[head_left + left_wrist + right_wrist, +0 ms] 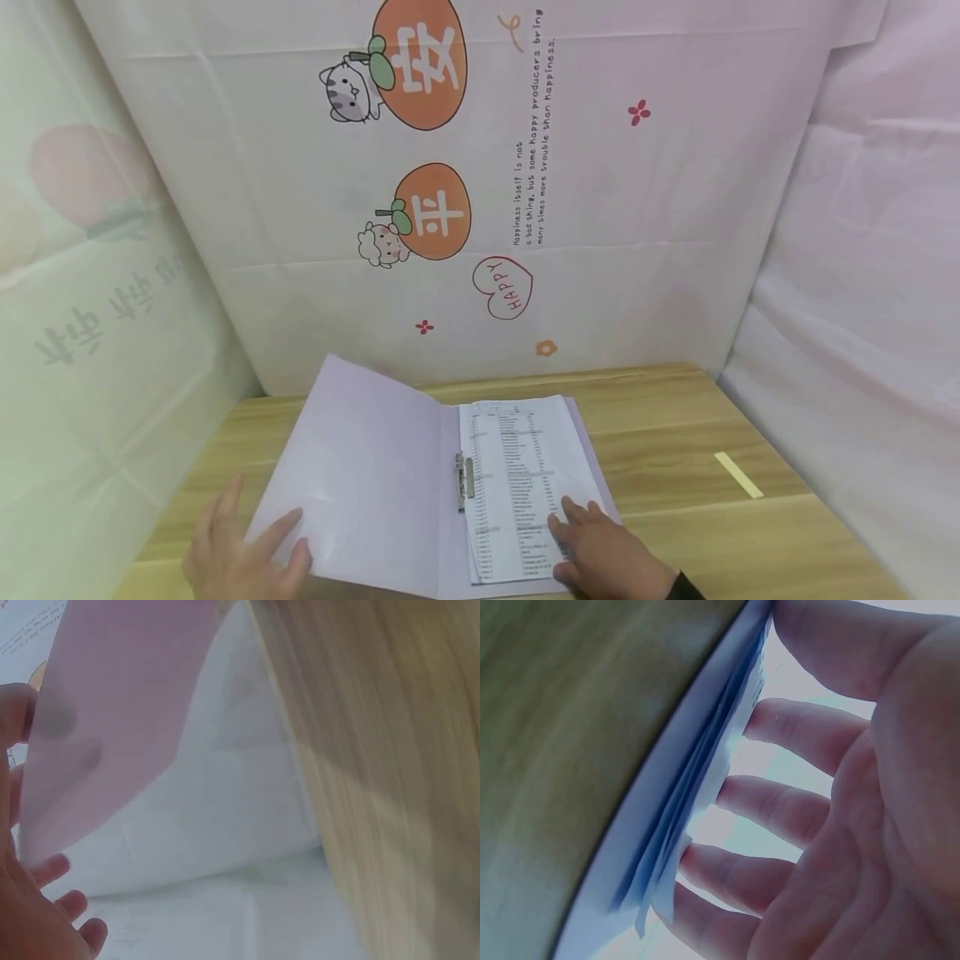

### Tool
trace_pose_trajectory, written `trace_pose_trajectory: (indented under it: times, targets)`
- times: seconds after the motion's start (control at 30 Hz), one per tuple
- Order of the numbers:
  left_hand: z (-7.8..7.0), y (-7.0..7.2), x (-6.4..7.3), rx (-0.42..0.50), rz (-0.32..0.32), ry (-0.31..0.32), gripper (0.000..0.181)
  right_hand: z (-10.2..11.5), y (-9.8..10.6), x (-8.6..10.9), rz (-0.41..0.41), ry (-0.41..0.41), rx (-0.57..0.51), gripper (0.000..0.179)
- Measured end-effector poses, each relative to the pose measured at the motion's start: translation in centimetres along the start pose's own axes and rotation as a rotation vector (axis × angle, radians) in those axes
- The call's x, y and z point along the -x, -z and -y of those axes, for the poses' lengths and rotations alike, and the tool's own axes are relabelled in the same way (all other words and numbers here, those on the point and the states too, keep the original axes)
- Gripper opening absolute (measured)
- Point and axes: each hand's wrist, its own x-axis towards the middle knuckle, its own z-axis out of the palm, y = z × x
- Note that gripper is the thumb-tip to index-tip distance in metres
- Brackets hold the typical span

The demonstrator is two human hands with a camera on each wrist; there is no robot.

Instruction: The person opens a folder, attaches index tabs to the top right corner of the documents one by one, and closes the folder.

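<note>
Fingers are spread pretty wide on both hands: the tilted cover (pixel 367 483) of a lilac folder (pixel 450 542) is touched around its 8 o'clock edge by the left hand (pixel 243 554), and the printed sheets (pixel 525 487) inside are touched at roughly 4 o'clock by fingertips of the right hand (pixel 609 552). The folder itself is laid open at 6 o'clock in the head view, with a metal clip (pixel 461 483) fixed at the sheets' 9 o'clock edge. A pale yellow strip (pixel 738 475) can be seen on the wooden table (pixel 667 433) over at 4 o'clock.
</note>
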Motion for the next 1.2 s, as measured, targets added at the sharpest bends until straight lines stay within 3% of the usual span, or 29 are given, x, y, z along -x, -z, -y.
trace_pose_trajectory:
  times: [0.13, 0.23, 0.3, 0.37, 0.5, 0.63, 0.73, 0.87, 1.07, 1.2]
  targets:
    - [0.6, 0.3, 0.3, -0.097, 0.142, 0.017, 0.021, 0.0, 0.0, 0.1, -0.012, 0.016, 0.019, 0.057]
    - [1.9, -0.6, 0.7, -0.144, 0.24, -0.108, 0.017, 0.1, 0.0, 0.1, -0.015, 0.019, 0.017, 0.057]
    - [2.3, -1.2, 0.9, -0.133, 0.335, -0.176, 0.017, 0.2, 0.0, 0.0, -0.018, 0.019, 0.016, 0.057]
    - [2.2, -2.0, 1.0, -0.091, 0.469, -0.228, 0.016, 0.2, 0.1, 0.0, -0.016, 0.022, 0.018, 0.057]
    - [-0.2, -3.9, 0.6, -0.054, 0.726, -0.288, 0.017, 0.2, 0.1, -0.1, -0.016, 0.021, 0.023, 0.056]
    - [-4.3, -5.6, -0.5, -0.043, 0.888, -0.293, 0.027, 0.3, 0.1, 0.0, -0.017, 0.004, 0.003, 0.057]
    - [-7.4, -7.1, -1.1, -0.057, 0.944, -0.261, 0.044, 0.2, 0.1, 0.0, -0.014, -0.008, -0.008, 0.057]
    - [-10.1, -9.3, -0.9, -0.094, 0.984, -0.245, 0.055, 0.0, 0.0, 0.0, -0.01, -0.01, -0.007, 0.057]
    - [-12.2, -10.8, -0.3, -0.087, 1.023, -0.098, 0.076, 0.0, 0.2, 0.1, -0.017, 0.021, 0.016, 0.056]
    - [-13.0, -10.7, -0.2, -0.095, 1.04, -0.067, 0.077, 0.0, 0.4, 0.2, -0.005, 0.023, 0.023, 0.055]
